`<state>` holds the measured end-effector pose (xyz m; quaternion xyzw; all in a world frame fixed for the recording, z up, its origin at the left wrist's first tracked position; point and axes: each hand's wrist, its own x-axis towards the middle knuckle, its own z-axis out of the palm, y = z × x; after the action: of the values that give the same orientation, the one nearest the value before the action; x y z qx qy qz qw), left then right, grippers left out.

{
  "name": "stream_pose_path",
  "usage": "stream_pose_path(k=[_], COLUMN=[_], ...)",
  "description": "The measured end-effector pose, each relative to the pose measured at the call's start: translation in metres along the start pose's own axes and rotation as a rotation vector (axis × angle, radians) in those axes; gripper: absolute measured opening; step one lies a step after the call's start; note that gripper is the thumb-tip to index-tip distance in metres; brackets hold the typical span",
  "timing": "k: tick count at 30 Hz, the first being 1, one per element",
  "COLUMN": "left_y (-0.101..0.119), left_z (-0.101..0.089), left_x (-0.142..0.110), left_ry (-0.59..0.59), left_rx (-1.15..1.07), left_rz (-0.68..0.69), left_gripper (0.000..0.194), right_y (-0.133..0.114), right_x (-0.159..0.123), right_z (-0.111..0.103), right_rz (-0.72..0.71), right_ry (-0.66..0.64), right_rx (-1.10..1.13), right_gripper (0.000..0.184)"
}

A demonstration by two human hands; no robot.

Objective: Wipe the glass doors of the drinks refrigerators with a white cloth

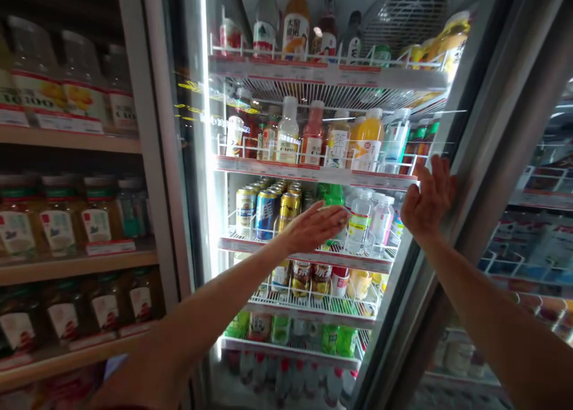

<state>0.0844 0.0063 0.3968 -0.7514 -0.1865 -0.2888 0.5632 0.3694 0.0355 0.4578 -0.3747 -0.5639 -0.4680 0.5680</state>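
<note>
I face an open drinks fridge. My left hand [316,224] reaches into its third shelf [304,256] with fingers stretched out flat and nothing in them; the fingertips are close to a green bottle [332,196] and clear water bottles [360,222], with cans [266,212] just to the left. My right hand [430,196] has its fingers spread and pressed against the edge of the open fridge door [474,159], holding nothing.
The wire shelves above and below carry juice and tea bottles [367,138], small bottles and green bottles. On the left, wooden shelves [76,261] hold rows of jars. On the right another glass-door fridge [541,231] is shut.
</note>
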Motion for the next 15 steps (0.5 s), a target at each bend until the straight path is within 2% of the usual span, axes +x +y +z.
stream_pose_path(k=[1, 2, 4, 5, 7, 8, 10, 11, 13, 14, 15], left_y=[-0.011, -0.028, -0.064, -0.078, -0.086, -0.079, -0.047, -0.028, 0.004, 0.012, 0.012], left_z=[-0.006, -0.012, -0.025, -0.029, -0.029, -0.026, -0.015, -0.008, 0.001, 0.002, 0.001], left_x=[-0.017, -0.036, -0.072, -0.085, -0.09, -0.083, -0.055, -0.04, -0.018, -0.016, -0.021], left_ry=[0.005, 0.032, 0.155, 0.236, 0.337, 0.339, 0.258, 0.168, 0.069, 0.035, 0.017], left_rx=[-0.011, -0.012, 0.056, 0.121, 0.205, 0.215, 0.168, 0.099, 0.018, -0.011, -0.026], left_rz=[-0.075, -0.223, -0.658, -0.855, -1.066, -1.066, -0.912, -0.719, -0.377, -0.252, -0.195], left_gripper=[0.042, 0.04, 0.037, 0.039, 0.041, 0.042, 0.04, 0.041, 0.045, 0.046, 0.046], right_y=[-0.001, -0.001, -0.002, -0.002, -0.002, -0.002, -0.002, -0.002, -0.002, -0.002, -0.002], right_x=[0.0, 0.0, 0.001, 0.0, 0.0, 0.0, 0.0, 0.0, 0.001, 0.001, 0.001], right_z=[-0.001, -0.001, 0.0, 0.0, 0.001, 0.002, 0.002, 0.002, 0.001, 0.0, 0.0], right_rz=[0.0, -0.002, -0.006, -0.003, 0.015, 0.022, 0.023, 0.017, 0.006, 0.005, 0.007], right_ry=[-0.004, -0.002, 0.011, 0.018, 0.023, 0.022, 0.028, 0.03, 0.038, 0.039, 0.036], right_rx=[0.004, 0.01, 0.017, 0.017, 0.009, 0.006, 0.015, 0.023, 0.036, 0.039, 0.042], right_gripper=[0.047, 0.047, 0.046, 0.046, 0.046, 0.046, 0.046, 0.046, 0.046, 0.046, 0.046])
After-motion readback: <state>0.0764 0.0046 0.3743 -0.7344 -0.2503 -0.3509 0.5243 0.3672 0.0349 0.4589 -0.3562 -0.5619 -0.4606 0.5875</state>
